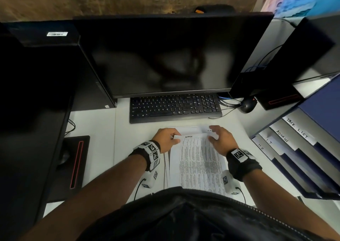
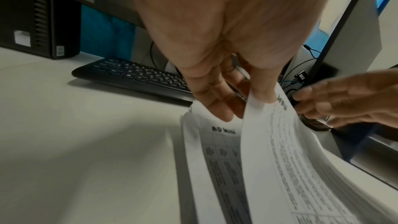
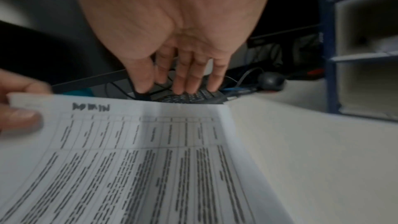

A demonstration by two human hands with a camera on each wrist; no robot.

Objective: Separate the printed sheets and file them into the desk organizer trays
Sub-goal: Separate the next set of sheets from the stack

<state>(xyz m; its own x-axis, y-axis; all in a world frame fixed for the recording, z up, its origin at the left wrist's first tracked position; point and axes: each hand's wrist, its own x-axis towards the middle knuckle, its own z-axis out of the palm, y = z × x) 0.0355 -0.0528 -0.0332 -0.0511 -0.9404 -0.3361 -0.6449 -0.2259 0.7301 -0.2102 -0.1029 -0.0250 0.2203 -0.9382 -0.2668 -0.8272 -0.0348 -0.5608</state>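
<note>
A stack of printed sheets (image 1: 198, 163) lies on the white desk in front of me. My left hand (image 1: 175, 138) pinches the far left corner of the top sheet (image 2: 290, 151) between thumb and fingers and holds it lifted off the stack. The sheet under it (image 2: 215, 151) is headed ADMIN. My right hand (image 1: 213, 134) hovers over the far right corner of the stack with fingers (image 3: 189, 81) straight, holding nothing. The blue desk organizer (image 1: 312, 167) stands at the right, with trays labelled TASK LIST (image 1: 298, 128), ADMIN (image 1: 282, 136), IT (image 1: 269, 141) and HR (image 1: 260, 147).
A black keyboard (image 1: 174, 108) lies just beyond the sheets, under a dark monitor (image 1: 165, 56). A black mouse (image 1: 247, 105) and cables sit to its right. A black computer tower (image 1: 36, 93) fills the left side. Bare desk shows between the sheets and the organizer.
</note>
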